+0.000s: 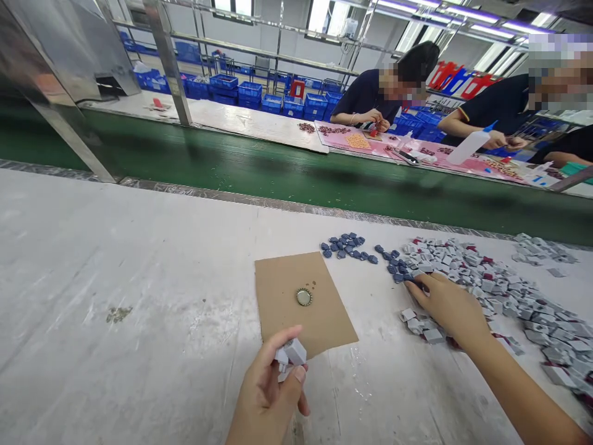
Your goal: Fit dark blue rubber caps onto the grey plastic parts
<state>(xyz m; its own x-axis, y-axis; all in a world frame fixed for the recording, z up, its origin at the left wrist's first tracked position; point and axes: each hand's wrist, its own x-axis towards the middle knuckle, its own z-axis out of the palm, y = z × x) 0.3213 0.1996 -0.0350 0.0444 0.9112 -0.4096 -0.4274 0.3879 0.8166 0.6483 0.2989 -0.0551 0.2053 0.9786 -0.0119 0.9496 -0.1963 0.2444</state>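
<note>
A small grey plastic block (293, 352) sits pinched in the left hand (269, 395) near the brown cardboard sheet (301, 306), while the right hand (447, 306) fingers a dark blue piece (414, 281); the heaped grey pieces (500, 290) look barely dented.

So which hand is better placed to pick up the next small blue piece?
Probably the right hand: its fingertips already rest at the edge of the blue pieces, beside the grey pile. The left hand is occupied, its grip closed on a grey part near the cardboard.
</note>
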